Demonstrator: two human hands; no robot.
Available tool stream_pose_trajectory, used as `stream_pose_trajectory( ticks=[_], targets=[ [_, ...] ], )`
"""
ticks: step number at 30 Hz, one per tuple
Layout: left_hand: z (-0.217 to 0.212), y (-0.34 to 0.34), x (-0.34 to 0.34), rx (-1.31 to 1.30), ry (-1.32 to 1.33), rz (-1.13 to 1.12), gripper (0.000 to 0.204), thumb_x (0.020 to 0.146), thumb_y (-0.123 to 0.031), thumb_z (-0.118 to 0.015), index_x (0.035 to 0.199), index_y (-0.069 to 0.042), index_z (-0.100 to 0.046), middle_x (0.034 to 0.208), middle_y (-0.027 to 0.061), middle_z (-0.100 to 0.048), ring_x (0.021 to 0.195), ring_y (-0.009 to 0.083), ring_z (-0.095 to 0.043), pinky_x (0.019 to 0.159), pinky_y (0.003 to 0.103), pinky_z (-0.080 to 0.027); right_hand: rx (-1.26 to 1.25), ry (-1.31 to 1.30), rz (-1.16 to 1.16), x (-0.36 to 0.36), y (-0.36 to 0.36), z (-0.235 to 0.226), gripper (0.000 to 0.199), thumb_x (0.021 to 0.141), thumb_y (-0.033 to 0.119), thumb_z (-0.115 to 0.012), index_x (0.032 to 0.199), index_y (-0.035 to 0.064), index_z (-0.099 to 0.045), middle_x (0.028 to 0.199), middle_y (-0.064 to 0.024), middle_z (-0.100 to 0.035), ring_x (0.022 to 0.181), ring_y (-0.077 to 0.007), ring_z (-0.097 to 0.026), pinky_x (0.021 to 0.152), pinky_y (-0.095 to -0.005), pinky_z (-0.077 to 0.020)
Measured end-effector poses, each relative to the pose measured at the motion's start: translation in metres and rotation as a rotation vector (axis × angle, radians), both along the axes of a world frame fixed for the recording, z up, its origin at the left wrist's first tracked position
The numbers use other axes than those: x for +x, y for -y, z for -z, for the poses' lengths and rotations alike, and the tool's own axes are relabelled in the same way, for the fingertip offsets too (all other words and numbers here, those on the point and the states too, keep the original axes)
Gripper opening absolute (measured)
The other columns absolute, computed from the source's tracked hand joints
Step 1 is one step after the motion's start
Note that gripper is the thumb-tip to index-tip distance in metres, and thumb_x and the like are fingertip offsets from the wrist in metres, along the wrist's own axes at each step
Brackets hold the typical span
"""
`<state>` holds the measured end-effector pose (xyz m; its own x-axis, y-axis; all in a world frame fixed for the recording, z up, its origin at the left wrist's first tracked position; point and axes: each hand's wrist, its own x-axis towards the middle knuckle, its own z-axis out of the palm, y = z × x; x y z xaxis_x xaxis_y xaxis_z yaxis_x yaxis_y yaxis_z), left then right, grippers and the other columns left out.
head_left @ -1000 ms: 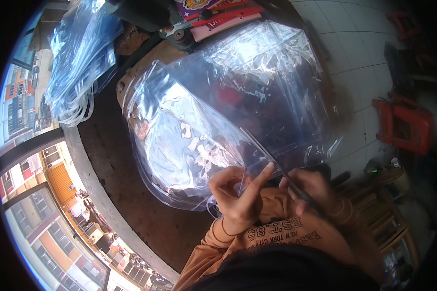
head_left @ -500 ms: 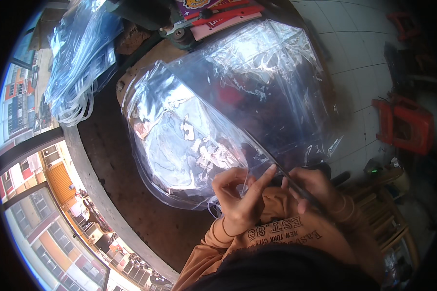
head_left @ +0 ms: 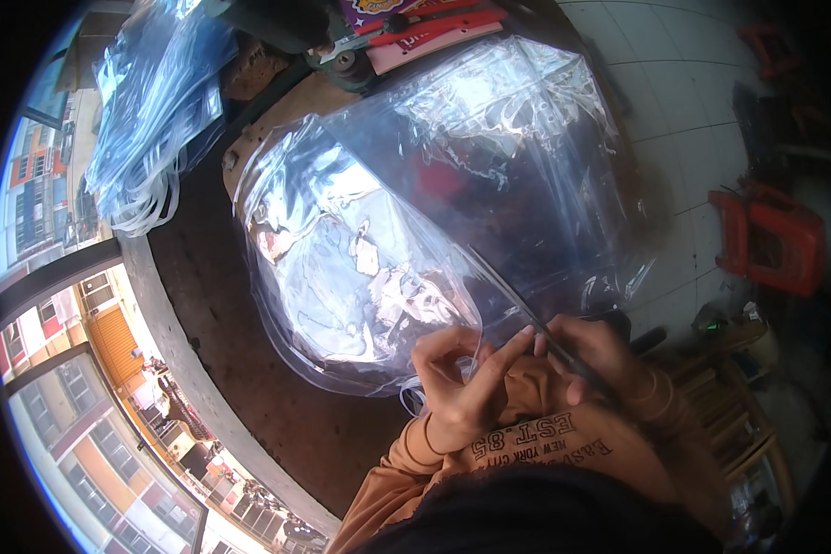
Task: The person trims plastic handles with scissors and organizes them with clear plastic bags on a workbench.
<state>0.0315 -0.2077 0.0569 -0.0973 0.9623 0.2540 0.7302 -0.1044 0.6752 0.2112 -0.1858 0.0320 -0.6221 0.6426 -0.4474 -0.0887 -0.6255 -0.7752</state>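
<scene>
A large clear plastic bag (head_left: 342, 277) lies crumpled and shiny across the table, its right part spread over dark and red shapes. My left hand (head_left: 457, 374) is closed in a pinch on the bag's near edge, its index finger reaching toward my right hand. Gripped in my right hand (head_left: 596, 355) is a long, thin dark metal tool (head_left: 512, 294); its narrow end points away to the left, over the plastic. Whether it has one blade or two I cannot make out. A thin clear loop (head_left: 410, 399) hangs beside my left wrist.
At the far left hangs a stack of clear bags with white strap handles (head_left: 148, 208). Red-handled tools (head_left: 434, 30) and a dark metal fitting (head_left: 346, 66) sit at the back. A red plastic stool (head_left: 776, 235) stands on the tiled floor to the right.
My left hand has shifted slightly right, its index finger now closer to my right hand. The near plastic has moved a little with it. My right hand still holds the tool, nearly unmoved.
</scene>
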Motion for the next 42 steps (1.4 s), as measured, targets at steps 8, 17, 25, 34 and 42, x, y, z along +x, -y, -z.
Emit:
stream_pose_trajectory(
  ticks=[8, 17, 25, 34, 42],
  targets=[
    [0.0, 0.0, -0.002, 0.064, -0.107, -0.047, 0.043, 0.067, 0.013, -0.055, 0.097, -0.014, -0.071, 0.098, 0.0069, -0.038, 0.082, 0.0162, -0.046, 0.069, 0.024, -0.043, 0.014, 0.036, 0.025, -0.001, 0.004, -0.001, 0.058, 0.061, 0.03, -0.083, 0.098, -0.0019, -0.054, 0.063, 0.0052, -0.048, 0.059, 0.0001, -0.042, 0.054, -0.0168, -0.0358],
    [-0.011, -0.007, -0.007, -0.074, -0.361, 0.128, 0.052, 0.066, -0.019, -0.076, 0.114, -0.007, -0.058, 0.123, 0.0141, -0.043, 0.118, 0.0328, -0.042, 0.102, 0.05, -0.028, 0.14, 0.066, 0.025, -0.004, 0.005, -0.002, 0.057, 0.061, 0.03, -0.083, 0.098, -0.0017, -0.054, 0.062, 0.0037, -0.05, 0.06, -0.0007, -0.045, 0.055, -0.0167, -0.0372],
    [0.005, 0.002, -0.016, 0.007, -0.229, 0.195, 0.051, 0.056, 0.002, -0.072, 0.105, -0.011, -0.068, 0.103, 0.0092, -0.039, 0.081, 0.0137, -0.05, 0.061, 0.023, -0.048, 0.033, 0.032, 0.03, -0.004, 0.007, -0.001, 0.056, 0.06, 0.031, -0.083, 0.097, 0.0, -0.054, 0.064, 0.0028, -0.052, 0.062, -0.0015, -0.047, 0.057, -0.0178, -0.0386],
    [-0.001, 0.001, -0.013, 0.008, -0.216, 0.277, 0.052, 0.056, 0.002, -0.071, 0.106, -0.012, -0.068, 0.096, 0.0082, -0.036, 0.08, 0.0158, -0.046, 0.056, 0.02, -0.045, 0.092, 0.11, 0.011, -0.008, 0.001, -0.004, 0.06, 0.062, 0.035, -0.083, 0.099, 0.0009, -0.051, 0.064, 0.0035, -0.047, 0.061, -0.0025, -0.042, 0.056, -0.0191, -0.0364],
    [0.002, 0.003, -0.014, -0.02, -0.2, 0.289, 0.052, 0.058, 0.003, -0.07, 0.108, -0.011, -0.067, 0.095, 0.0087, -0.036, 0.082, 0.0164, -0.045, 0.055, 0.02, -0.045, -0.044, 0.034, 0.053, -0.011, 0.002, -0.002, 0.064, 0.059, 0.038, -0.084, 0.099, 0.0002, -0.051, 0.065, 0.004, -0.044, 0.062, -0.0032, -0.041, 0.055, -0.02, -0.0351]
  ],
)
